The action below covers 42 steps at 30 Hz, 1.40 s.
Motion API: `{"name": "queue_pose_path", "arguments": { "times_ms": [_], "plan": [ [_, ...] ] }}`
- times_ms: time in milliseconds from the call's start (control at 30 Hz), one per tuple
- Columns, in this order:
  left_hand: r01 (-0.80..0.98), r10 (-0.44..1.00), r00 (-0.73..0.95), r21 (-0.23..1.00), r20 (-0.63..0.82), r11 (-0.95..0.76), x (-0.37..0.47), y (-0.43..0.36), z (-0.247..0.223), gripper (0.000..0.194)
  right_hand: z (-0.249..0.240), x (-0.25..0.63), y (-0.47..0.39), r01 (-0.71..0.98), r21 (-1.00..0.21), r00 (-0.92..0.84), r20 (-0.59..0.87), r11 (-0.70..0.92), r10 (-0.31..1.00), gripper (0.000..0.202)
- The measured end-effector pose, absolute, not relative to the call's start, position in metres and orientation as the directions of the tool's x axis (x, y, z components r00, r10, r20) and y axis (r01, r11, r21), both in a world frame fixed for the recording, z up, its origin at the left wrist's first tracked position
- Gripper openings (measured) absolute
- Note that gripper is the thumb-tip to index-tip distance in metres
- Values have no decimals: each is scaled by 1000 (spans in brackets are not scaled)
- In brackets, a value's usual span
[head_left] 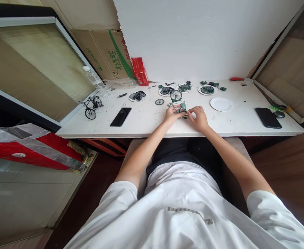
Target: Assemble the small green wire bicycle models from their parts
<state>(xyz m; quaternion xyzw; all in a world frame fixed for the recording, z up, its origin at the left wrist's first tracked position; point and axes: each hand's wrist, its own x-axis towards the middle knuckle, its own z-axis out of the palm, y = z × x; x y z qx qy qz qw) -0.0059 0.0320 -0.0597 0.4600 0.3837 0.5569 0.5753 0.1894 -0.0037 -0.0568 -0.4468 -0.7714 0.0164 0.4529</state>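
A green model bicycle (176,96) with one wheel at its far end is held near the front middle of the white table. My left hand (172,114) is closed round its frame from the left. On the right side, my right hand (198,118) has thumb and forefinger pinched at the near end of the same bicycle; any small part between those fingertips is too small to make out. A loose dark wheel (159,102) lies flat to the left of the bicycle. Behind it, a plate (161,92) holds black bicycle parts.
The white table (141,119) also bears a finished-looking black bicycle (90,113), phones (121,117) (267,117), a bare paper plate (222,104), plates of parts, a water bottle (96,80), a red box (140,71) and scissors (271,102).
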Motion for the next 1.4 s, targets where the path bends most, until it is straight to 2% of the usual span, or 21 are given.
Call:
{"name": "queue_pose_path", "arguments": {
  "times_ms": [600, 867, 1067, 1233, 1400],
  "plan": [
    [-199, 993, 59, 976, 99, -86, -5, 28, -57, 67, -62, 189, 0, 746, -394, -147, 689, 537, 710, 21],
    [-136, 982, 64, 976, 178, -168, -2, 30, -61, 64, -67, 190, 5, 786, -348, -158, 686, 511, 710, 15],
    [-116, 972, 80, 971, 221, -211, 1, 25, -57, 61, -71, 191, 8, 807, -299, -177, 700, 509, 692, 26],
    [-125, 974, 78, 971, 214, -203, 1, 23, -54, 62, -70, 191, 8, 793, -324, -180, 684, 516, 707, 40],
    [-112, 975, 63, 972, 214, -206, 2, 24, -55, 59, -67, 191, 5, 786, -359, -181, 646, 503, 742, 43]
  ]
}}
